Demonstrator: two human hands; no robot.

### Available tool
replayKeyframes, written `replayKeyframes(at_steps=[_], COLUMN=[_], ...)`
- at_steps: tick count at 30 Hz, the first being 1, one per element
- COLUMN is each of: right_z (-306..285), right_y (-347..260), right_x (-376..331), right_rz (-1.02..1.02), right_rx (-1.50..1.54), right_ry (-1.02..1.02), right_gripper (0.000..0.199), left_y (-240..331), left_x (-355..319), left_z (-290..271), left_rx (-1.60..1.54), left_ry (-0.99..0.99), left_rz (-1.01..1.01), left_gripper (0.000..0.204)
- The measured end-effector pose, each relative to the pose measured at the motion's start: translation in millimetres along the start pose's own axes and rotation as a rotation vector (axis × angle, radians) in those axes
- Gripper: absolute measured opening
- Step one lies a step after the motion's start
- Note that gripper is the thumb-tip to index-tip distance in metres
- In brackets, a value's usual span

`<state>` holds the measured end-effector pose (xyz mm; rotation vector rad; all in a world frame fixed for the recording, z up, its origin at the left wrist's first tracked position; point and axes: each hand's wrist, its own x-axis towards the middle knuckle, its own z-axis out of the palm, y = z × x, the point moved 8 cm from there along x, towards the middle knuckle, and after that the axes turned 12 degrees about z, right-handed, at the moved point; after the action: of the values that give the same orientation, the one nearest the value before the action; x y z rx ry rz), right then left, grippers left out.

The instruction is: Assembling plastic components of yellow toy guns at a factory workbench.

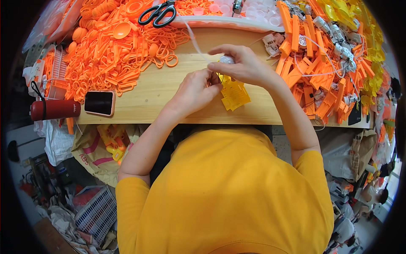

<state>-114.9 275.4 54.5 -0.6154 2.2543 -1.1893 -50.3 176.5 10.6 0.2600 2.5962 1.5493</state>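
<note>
Above the wooden table, my left hand (pixel 195 92) is closed in a pinch by some thin dark wires (pixel 216 78) at the upper end of a yellow plastic part (pixel 236 95). That part is flat, with slots and notches, and slants down to the right below my fingers. My right hand (pixel 249 67) curls over from the right around a small whitish round piece (pixel 227 59), its thumb and forefinger spaced apart. A narrow translucent strip (pixel 194 40) runs from the tray's edge down to the right thumb tip; whether the thumb touches it, I cannot tell.
Loose orange plastic parts (pixel 101 55) heap up at the left, orange strips and white motor units (pixel 311 55) at the right. Black-handled scissors (pixel 158 15) lie by a white tray (pixel 228 21) at the back. A phone (pixel 99 103) and a red bottle (pixel 55 110) sit front left.
</note>
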Motion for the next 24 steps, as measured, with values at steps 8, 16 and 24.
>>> replayKeyframes(at_steps=[8, 16, 24], right_z=[-9, -4, 0], right_y=[54, 70, 69], right_x=[-46, -56, -56], right_rz=[0.211, 0.184, 0.142], right_rx=[0.494, 0.667, 0.589], right_ry=[0.039, 0.031, 0.074], right_gripper=[0.048, 0.040, 0.040], left_y=[2, 23, 46], left_x=[2, -10, -26], left_z=[0, 8, 13], left_rx=[0.059, 0.293, 0.491], left_ry=[0.135, 0.207, 0.368], left_rz=[0.070, 0.219, 0.521], left_gripper=[0.015, 0.013, 0.012])
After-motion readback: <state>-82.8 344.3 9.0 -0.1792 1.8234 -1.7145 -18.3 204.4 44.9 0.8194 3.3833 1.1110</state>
